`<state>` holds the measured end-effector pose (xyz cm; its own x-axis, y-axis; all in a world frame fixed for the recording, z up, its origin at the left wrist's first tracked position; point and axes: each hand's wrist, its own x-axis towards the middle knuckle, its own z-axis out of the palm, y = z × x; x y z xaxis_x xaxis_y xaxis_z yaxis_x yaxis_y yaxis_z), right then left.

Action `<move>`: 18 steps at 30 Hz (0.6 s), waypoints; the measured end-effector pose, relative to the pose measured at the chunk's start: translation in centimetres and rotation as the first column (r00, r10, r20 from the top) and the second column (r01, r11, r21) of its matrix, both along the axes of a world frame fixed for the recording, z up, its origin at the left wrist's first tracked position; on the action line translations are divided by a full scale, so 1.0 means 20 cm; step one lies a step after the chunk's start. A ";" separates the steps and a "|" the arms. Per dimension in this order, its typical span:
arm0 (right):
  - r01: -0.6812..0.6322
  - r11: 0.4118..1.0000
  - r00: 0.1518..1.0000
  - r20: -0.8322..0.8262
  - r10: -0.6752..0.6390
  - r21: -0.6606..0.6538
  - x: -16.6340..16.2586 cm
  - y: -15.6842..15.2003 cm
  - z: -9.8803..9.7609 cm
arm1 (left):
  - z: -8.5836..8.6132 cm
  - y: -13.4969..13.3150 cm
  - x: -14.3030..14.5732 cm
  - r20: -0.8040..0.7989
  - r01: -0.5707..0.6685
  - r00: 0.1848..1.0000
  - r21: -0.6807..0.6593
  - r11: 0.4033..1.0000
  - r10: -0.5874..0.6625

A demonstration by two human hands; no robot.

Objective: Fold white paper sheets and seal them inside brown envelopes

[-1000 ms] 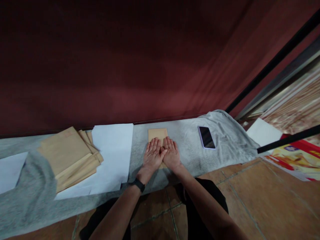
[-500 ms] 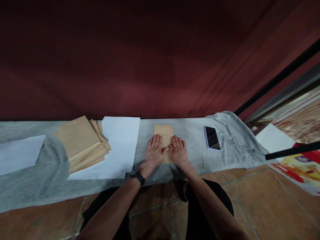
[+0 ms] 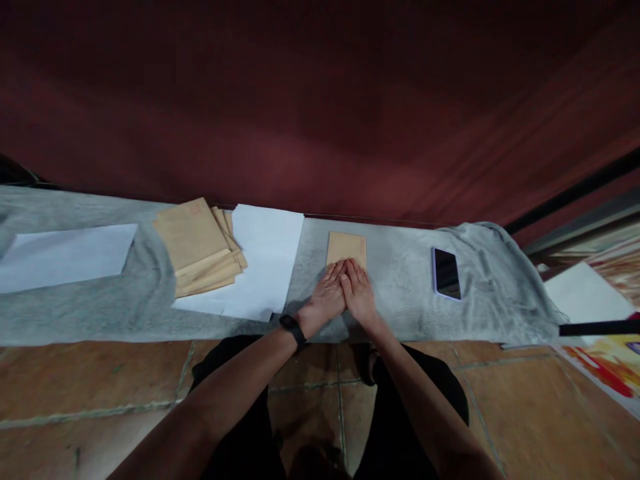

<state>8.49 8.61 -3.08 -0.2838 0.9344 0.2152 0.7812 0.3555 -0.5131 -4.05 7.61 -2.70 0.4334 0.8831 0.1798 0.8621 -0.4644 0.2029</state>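
A small brown paper envelope (image 3: pixel 347 245) lies flat on the grey cloth (image 3: pixel 400 280) in front of me. My left hand (image 3: pixel 329 293) rests flat on its near part, fingers stretched out. Against it, my right hand (image 3: pixel 358 292) also presses flat on the envelope, its fingers touching those of the left. The two hands cover the envelope's near half; its far half with faint print at the edge shows. Neither hand grips anything.
To the left, a pile of brown envelopes (image 3: pixel 195 240) sits partly on white paper sheets (image 3: pixel 267 260). Farther left lies another white sheet (image 3: pixel 75 257). A phone (image 3: pixel 447 274) in a purple case is at the right. A dark red cloth (image 3: pixel 300 120) hangs behind. Below is a tiled floor (image 3: pixel 310 413).
My hands, apart on the envelope before, have come together so that their fingers touch over its middle. The view has turned slightly, so everything sits a bit farther right.
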 end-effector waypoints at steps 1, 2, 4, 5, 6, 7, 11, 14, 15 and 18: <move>0.009 1.000 1.000 0.014 -0.009 -0.005 0.00 0.00 0.00 | 0.00 0.00 0.00 0.002 0.002 1.000 0.002 1.000 -0.002; 0.020 1.000 0.999 0.027 -0.020 -0.010 0.00 0.00 0.00 | 0.00 0.00 0.00 0.004 0.005 1.000 0.005 1.000 -0.005; 0.045 0.999 0.998 0.046 -0.044 -0.021 -0.01 0.00 0.00 | 0.00 0.00 0.00 0.009 0.013 1.000 0.009 1.000 -0.013; 0.056 0.998 0.997 0.052 -0.055 -0.025 -0.01 0.01 0.01 | 0.00 0.00 0.00 0.009 0.017 1.000 0.008 1.000 -0.017; 0.063 0.998 0.997 0.056 -0.062 -0.026 -0.01 0.01 0.01 | 0.00 0.00 0.00 0.007 0.018 1.000 0.005 1.000 -0.018; 0.068 0.997 0.996 0.058 -0.067 -0.026 -0.01 0.01 0.01 | 0.00 0.00 0.00 0.005 0.018 1.000 0.001 1.000 -0.018; 0.101 0.995 0.993 0.065 -0.099 -0.017 -0.01 0.02 0.01 | 0.01 -0.01 0.01 0.000 0.014 1.000 0.005 1.000 -0.014; 0.107 0.994 0.990 0.093 -0.105 -0.015 0.00 0.03 0.00 | 0.01 -0.02 0.02 -0.020 0.011 1.000 0.023 1.000 -0.011; 0.105 0.994 0.989 0.108 -0.103 -0.013 0.01 0.04 0.00 | 0.01 -0.02 0.02 -0.030 0.016 0.999 0.031 0.999 -0.015; 0.096 0.995 0.981 0.167 -0.096 0.009 0.03 0.05 0.00 | 0.01 -0.02 0.02 -0.060 0.029 0.998 0.051 0.998 -0.026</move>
